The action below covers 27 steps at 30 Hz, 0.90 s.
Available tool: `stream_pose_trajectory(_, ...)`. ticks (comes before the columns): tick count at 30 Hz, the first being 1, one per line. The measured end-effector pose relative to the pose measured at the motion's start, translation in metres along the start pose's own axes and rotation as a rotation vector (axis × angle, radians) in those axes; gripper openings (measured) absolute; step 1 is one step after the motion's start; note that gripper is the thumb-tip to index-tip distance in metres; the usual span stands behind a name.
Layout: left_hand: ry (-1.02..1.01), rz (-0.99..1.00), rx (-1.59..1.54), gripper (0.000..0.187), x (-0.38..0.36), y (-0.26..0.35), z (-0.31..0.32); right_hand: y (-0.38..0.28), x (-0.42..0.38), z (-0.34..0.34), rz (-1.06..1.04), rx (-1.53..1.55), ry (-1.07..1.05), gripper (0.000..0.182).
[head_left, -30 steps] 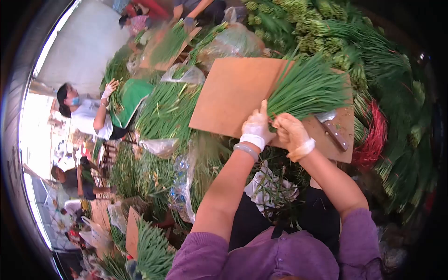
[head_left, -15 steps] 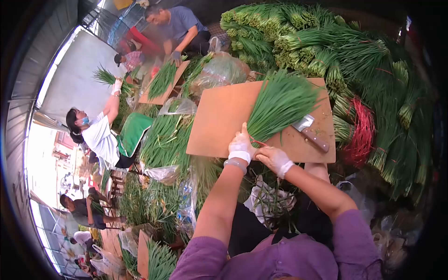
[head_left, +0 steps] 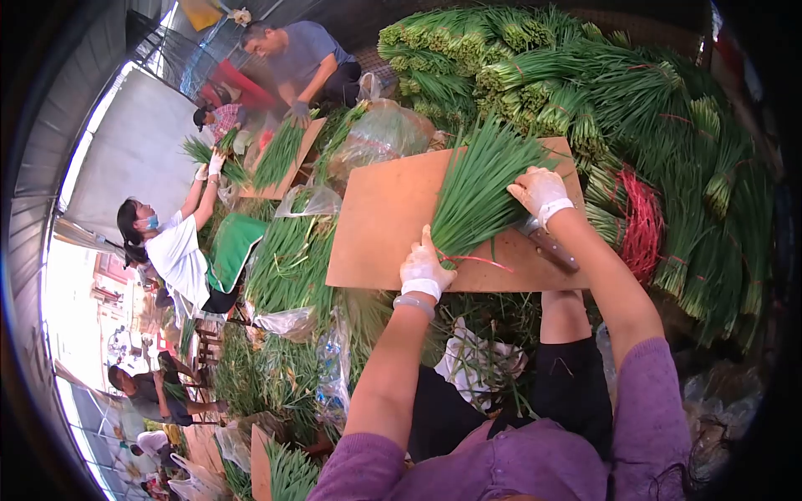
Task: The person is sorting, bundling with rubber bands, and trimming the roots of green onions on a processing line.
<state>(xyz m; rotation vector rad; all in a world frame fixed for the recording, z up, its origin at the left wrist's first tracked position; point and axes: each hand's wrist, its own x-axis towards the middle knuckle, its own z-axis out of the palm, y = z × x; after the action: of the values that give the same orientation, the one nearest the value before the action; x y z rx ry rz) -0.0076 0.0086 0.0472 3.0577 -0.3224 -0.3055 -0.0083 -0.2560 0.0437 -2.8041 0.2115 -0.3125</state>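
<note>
Left hand, in a thin glove: clamped on the base of a garlic chive bundle. Right hand, likewise gloved: fingers curled at the right edge of the leaves; whether they grip any cannot be told.

The bundle lies on a wooden board, leaves fanned away from the wearer, base by the near edge. Judged light, limp at the leaf ends, firmer at the gathered stems, easily bruised and possibly slick if damp; the sound hold is around the base.

Count: one bundle in hand; one board; one red tie at the base, its end trailing right; one knife on the board, partly hidden by the right forearm. Beyond, to the right: one clump of red ties beside stacked chive bundles, which overlap too much to count.
</note>
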Motion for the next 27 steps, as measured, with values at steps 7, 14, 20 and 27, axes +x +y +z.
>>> stream_pose_trajectory(7,-0.032,0.028,0.009,0.112,0.001,-0.001,-0.004,-0.018,0.007,0.001,0.155,0.374,-0.250,0.028)
stream_pose_trajectory(14,-0.041,0.388,-0.214,0.094,0.019,-0.037,-0.021,-0.015,-0.017,-0.056,0.047,1.373,-0.157,0.018)
stream_pose_trajectory(20,0.284,0.596,-0.315,0.043,0.016,0.005,-0.046,-0.011,-0.024,-0.050,0.028,1.275,-0.202,0.021)
stream_pose_trajectory(27,0.533,0.545,-0.307,0.040,0.028,-0.003,-0.022,0.005,-0.005,0.001,0.155,0.366,-0.109,0.027)
